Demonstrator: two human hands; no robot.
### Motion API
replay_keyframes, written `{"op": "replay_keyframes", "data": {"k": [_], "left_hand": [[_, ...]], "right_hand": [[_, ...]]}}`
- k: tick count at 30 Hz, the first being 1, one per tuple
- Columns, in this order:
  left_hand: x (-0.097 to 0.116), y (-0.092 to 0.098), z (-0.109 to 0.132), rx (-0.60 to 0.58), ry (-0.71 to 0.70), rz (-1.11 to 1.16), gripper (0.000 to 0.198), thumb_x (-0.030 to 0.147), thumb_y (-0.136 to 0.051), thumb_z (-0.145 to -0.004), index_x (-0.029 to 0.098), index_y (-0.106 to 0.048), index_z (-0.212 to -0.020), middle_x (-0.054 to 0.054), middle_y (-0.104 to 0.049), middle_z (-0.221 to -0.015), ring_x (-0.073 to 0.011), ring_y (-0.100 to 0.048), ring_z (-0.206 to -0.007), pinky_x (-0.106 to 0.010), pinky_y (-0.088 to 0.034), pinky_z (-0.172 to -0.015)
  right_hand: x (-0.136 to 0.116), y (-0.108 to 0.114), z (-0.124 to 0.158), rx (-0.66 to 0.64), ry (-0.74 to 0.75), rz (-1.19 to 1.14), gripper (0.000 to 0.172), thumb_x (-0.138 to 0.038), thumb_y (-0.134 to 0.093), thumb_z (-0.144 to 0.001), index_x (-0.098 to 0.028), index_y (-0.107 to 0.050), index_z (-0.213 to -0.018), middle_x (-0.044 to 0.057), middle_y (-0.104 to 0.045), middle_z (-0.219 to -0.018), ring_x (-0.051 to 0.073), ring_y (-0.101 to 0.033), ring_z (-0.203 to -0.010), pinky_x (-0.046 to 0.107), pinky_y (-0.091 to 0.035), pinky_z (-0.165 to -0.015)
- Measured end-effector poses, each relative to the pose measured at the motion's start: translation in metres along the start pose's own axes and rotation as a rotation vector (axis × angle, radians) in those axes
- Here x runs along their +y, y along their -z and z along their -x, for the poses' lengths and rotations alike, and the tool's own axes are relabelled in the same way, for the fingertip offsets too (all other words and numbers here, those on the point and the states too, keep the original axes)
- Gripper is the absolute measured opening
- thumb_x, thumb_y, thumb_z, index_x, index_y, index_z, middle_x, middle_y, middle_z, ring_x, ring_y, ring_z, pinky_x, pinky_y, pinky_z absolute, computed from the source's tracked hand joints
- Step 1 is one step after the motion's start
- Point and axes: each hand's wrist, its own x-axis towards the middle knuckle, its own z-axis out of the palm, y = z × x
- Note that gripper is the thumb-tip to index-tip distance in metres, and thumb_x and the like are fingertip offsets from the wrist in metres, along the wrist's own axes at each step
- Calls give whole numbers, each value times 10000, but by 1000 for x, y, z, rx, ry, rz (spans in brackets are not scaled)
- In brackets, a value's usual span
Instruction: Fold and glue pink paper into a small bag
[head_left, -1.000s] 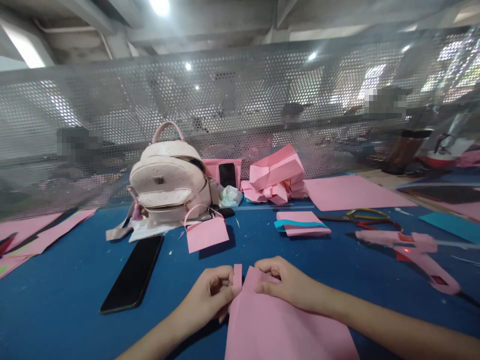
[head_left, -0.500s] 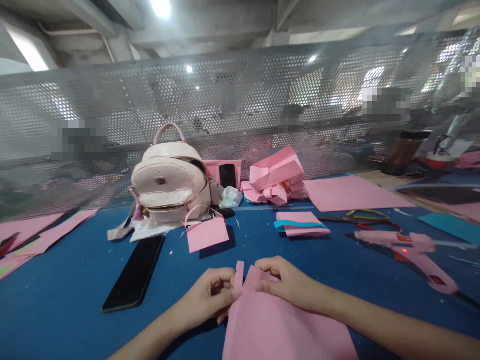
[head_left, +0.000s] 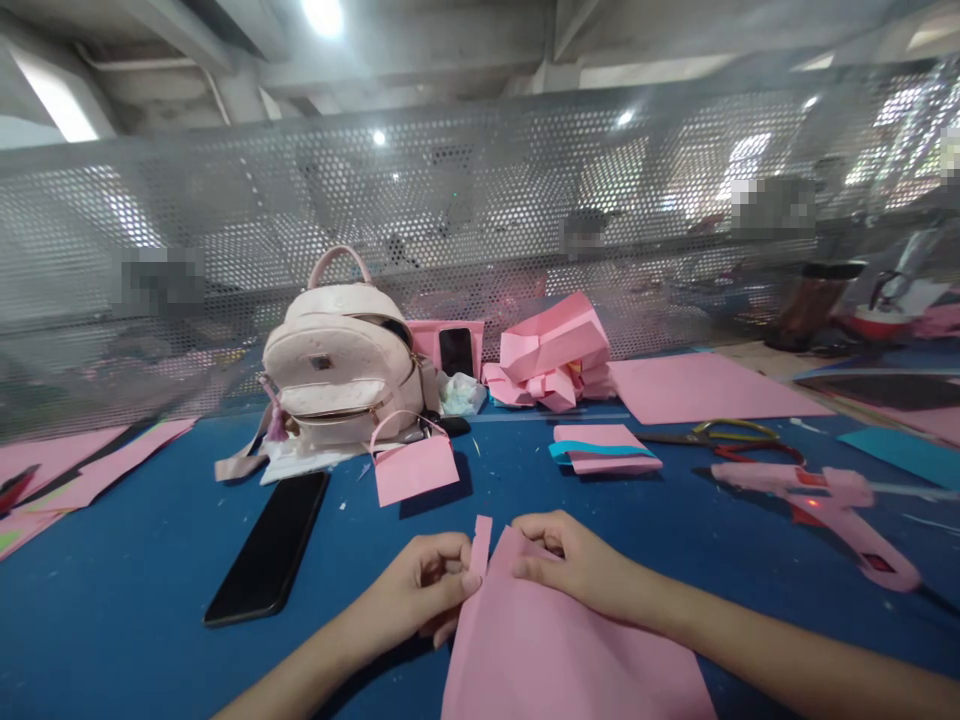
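At the near side of the blue table (head_left: 112,600), the left hand (head_left: 427,585) pinches a pink strip (head_left: 481,540) at the edge of a large pink sheet (head_left: 570,660) the right hand (head_left: 581,568) grips; behind, a backpack (head_left: 337,355) gapes, contents hidden.

A pale pink backpack (head_left: 330,350) stands upright on the blue desk (head_left: 112,610), its top partly unzipped, a purple tassel (head_left: 277,420) hanging at its left side. White material (head_left: 300,460) lies beneath its front edge (type not determinable). A black phone (head_left: 268,550) lies flat in front, screen dark. A smaller phone (head_left: 456,352) stands right of the backpack, a crumpled whitish item (head_left: 461,394) just before it. Behind runs a perforated metal partition (head_left: 465,180); a lit lamp (head_left: 322,14) shows overhead.
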Motion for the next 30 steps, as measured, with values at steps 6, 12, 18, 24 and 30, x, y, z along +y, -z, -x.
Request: {"op": "replay_keyframes", "data": {"k": [6, 12, 18, 24, 30], "left_hand": [[1, 0, 4, -15, 11, -15, 422, 537, -696, -836, 164, -512, -768, 65, -482, -539, -28, -413, -381, -129, -271, -372], [2, 1, 3, 2, -9, -10, 400, 511, -691, -848, 169, -503, -757, 82, -447, -497, -31, -395, -366, -130, -261, -364], [4, 1, 3, 2, -11, 0, 404, 525, -659, -866, 155, -529, -773, 47, -506, -530, -37, -414, -372, -138, -271, -361], [4, 4, 2, -34, 37, -14, 406, 528, -681, -845, 144, -556, -802, 50, -491, -553, -33, -390, -376, -145, -277, -364], [5, 7, 6, -38, 32, -26, 400, 495, -693, -842, 151, -533, -715, 61, -444, -550, -28, -355, -395, -154, -264, -385]], "right_hand": [[-1, -1, 0, 36, -15, 27, 361, -455, -643, -859, -166, -517, -682, -43, -402, -696, 122, -346, -664, 245, -264, -596], [-3, -2, 0, 26, -30, 11, 333, -424, -629, -864, -169, -507, -687, -42, -409, -700, 122, -359, -669, 241, -274, -596], [0, 0, 0, 32, -47, -10, 376, -466, -642, -849, -171, -481, -681, -42, -380, -701, 122, -341, -666, 241, -257, -584], [-1, 0, 1, 45, -54, -41, 383, -509, -627, -855, -155, -541, -739, -26, -433, -723, 130, -386, -671, 242, -287, -588], [-1, -1, 0, 49, -78, -91, 420, -545, -674, -819, -141, -576, -761, -22, -464, -721, 127, -409, -660, 238, -300, -585]]}}
